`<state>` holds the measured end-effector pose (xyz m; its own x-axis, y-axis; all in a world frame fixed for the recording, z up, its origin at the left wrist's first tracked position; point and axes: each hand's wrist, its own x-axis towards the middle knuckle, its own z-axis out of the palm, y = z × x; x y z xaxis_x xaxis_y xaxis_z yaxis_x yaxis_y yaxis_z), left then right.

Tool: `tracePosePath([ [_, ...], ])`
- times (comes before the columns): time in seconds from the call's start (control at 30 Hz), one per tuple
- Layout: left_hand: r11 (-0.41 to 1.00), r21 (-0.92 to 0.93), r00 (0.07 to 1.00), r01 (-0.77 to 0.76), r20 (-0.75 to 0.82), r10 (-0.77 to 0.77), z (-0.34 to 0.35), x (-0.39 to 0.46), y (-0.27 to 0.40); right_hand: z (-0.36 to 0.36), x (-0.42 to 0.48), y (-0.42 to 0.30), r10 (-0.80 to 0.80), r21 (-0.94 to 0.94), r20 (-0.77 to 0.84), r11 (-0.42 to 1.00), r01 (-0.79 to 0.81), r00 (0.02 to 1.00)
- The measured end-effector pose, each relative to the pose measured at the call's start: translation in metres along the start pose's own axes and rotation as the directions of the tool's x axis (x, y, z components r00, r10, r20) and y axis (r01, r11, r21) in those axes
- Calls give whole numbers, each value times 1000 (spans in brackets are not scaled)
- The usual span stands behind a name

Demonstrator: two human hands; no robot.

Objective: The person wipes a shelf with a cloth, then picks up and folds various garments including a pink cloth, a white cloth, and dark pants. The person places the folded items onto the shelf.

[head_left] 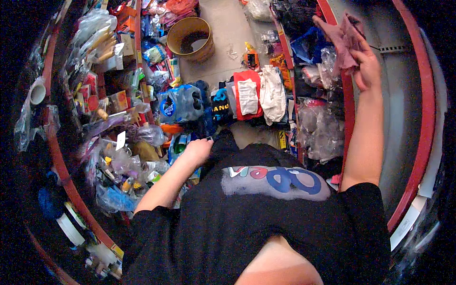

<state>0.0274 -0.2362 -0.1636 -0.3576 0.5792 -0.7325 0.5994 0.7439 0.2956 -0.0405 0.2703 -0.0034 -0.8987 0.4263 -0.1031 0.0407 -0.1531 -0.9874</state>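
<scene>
At the upper right, my right hand is raised beside the red shelf edge. Its fingers grip a dusty-pink cloth, which spreads loosely above the hand. Lower and to the left, my left hand is curled in front of my dark clothing. A small greyish thing shows at its fingertips, too small to identify, and the inside of the hand is hidden. Close to that hand are a shrink-wrapped pack of plastic bottles and an orange bowl-like item.
A brown bucket with dark contents stands on the aisle floor. Ahead of me lie a red packet and white cloth. Crowded shelves with plastic-bagged goods flank both sides. At right runs a grey metal shelf.
</scene>
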Motion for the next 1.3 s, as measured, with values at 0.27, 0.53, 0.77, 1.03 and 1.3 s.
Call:
tracePosePath([
  [0.27, 990, 140, 987, -25, 160, 3, -35, -73, -47, 29, -61, 47, 281, 424, 250, 828, -366, 926],
  [0.53, 977, -76, 976, -201, -95, 194, -102, -56, -25, 69, -99, 58, 364, 580, 354, 637, -507, 862],
  [0.77, 615, -726, 952, -307, -239, 194, -153, -4, 30, 90, -116, 60, 354, 551, 339, 677, -489, 872],
  [1.03, -334, -923, 964, -189, -240, 117, -101, 38, 92, 136, -155, 88, 394, 311, 335, 811, -495, 856],
  [1.3, -71, -890, 891, -449, -441, -109, -60, 56, 79, 157, -164, 140, 213, -499, 537, 860, 104, 817],
])
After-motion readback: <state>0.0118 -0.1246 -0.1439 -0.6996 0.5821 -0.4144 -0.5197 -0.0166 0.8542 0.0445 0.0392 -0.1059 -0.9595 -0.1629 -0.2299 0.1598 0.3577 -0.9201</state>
